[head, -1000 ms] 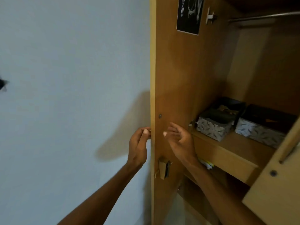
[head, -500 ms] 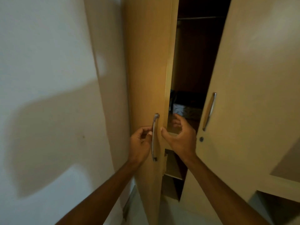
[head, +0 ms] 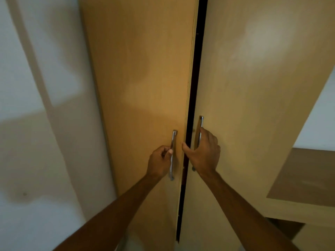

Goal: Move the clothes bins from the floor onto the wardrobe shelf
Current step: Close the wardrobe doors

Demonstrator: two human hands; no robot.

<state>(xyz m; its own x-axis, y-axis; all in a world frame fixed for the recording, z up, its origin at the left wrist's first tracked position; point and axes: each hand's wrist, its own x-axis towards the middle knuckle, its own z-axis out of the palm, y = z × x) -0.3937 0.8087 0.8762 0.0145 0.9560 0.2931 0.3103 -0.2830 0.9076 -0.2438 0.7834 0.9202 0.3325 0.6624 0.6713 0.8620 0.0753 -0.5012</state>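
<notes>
Two tall wooden wardrobe doors fill the view, nearly together, with a narrow dark gap [head: 192, 113] between them. My left hand [head: 159, 161] is curled around the metal handle [head: 173, 154] of the left door [head: 141, 78]. My right hand [head: 204, 151] is wrapped around the metal handle [head: 200, 124] of the right door [head: 253, 87], thumb by the door's edge. The clothes bins and the shelf are hidden behind the doors.
A pale wall [head: 36, 124] stands to the left of the wardrobe. At the right a brown wooden surface [head: 308, 176] juts out beside the wardrobe, with a dark opening [head: 284, 227] under it.
Both doors have swung almost shut. The bins on the shelf, visible before, are now hidden. My right hand went from the left door's edge to the right door's handle.
</notes>
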